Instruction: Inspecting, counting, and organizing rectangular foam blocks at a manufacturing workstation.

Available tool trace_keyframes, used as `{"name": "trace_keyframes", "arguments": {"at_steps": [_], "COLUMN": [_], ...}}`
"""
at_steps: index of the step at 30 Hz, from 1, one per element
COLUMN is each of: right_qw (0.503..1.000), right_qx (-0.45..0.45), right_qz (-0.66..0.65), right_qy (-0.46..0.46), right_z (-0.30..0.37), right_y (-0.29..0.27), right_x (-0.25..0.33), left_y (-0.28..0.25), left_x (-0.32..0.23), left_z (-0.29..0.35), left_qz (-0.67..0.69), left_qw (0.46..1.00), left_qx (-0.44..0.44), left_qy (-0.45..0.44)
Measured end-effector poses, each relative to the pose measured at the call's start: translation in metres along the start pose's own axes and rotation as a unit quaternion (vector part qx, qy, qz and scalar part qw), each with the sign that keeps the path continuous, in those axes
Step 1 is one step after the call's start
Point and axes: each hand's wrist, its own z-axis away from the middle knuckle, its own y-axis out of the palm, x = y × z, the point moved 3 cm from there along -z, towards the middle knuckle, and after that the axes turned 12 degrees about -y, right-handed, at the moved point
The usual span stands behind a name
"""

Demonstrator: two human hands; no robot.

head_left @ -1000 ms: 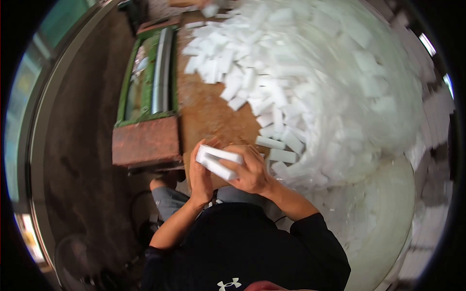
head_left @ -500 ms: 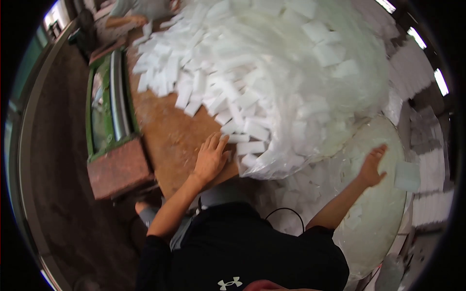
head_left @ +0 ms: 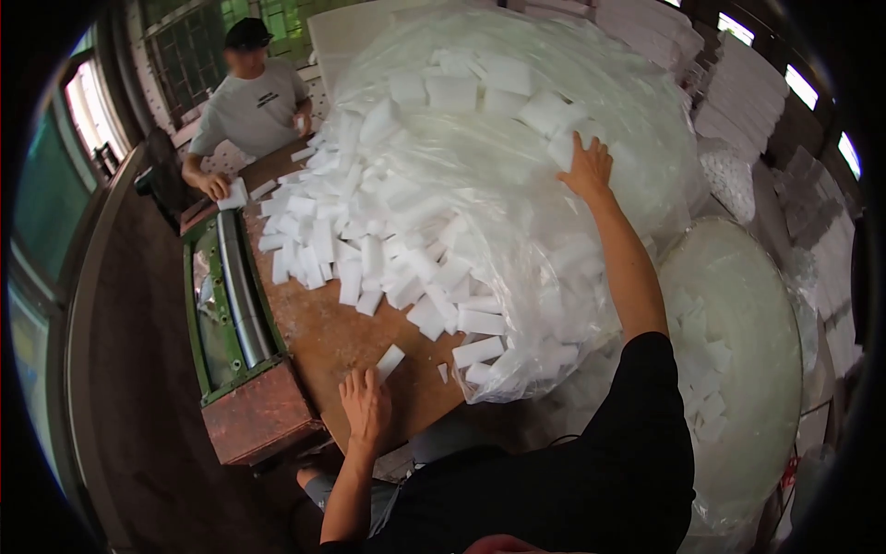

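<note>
My left hand rests on the brown tabletop, its fingers stretched forward. One loose white foam block lies right at its fingertips; whether they touch cannot be told. My right arm reaches far forward, and my right hand is spread open over a large clear plastic bag. White foam blocks show through or lie on the plastic near that hand. From the bag's open side, a heap of foam blocks spills across the table.
Left of the table stands a green-framed machine with a metal roller. A co-worker at its far end holds a white block. Another plastic bag with foam pieces stands at right, before stacked white sheets.
My right hand has moved forward and left, from above the right-hand bag to the large bag. My left hand has drawn back from the heap, and a loose block now lies by its fingers.
</note>
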Motion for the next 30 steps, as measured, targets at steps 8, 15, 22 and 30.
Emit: {"name": "trace_keyframes", "arguments": {"at_steps": [8, 15, 22, 30], "right_qw": [0.999, 0.769, 0.678, 0.696], "right_qx": [-0.028, 0.024, 0.038, 0.286], "right_qz": [-0.034, -0.619, -0.664, -0.467], "right_qy": [-0.027, -0.158, -0.314, -0.465], "right_z": [0.010, 0.093, 0.199, 0.191], "right_y": [-0.015, -0.137, -0.119, -0.124], "right_x": [-0.019, 0.167, 0.362, 0.412], "left_y": [-0.042, -0.044, -0.015, -0.030], "left_x": [0.034, 0.015, 0.031, 0.037], "left_z": [0.050, 0.044, 0.036, 0.044], "left_qz": [-0.052, -0.025, -0.049, -0.060], "left_qw": [0.993, 0.997, 0.993, 0.985], "left_qx": [-0.002, 0.019, 0.002, 0.005], "left_qy": [-0.107, -0.065, -0.105, -0.159]}}
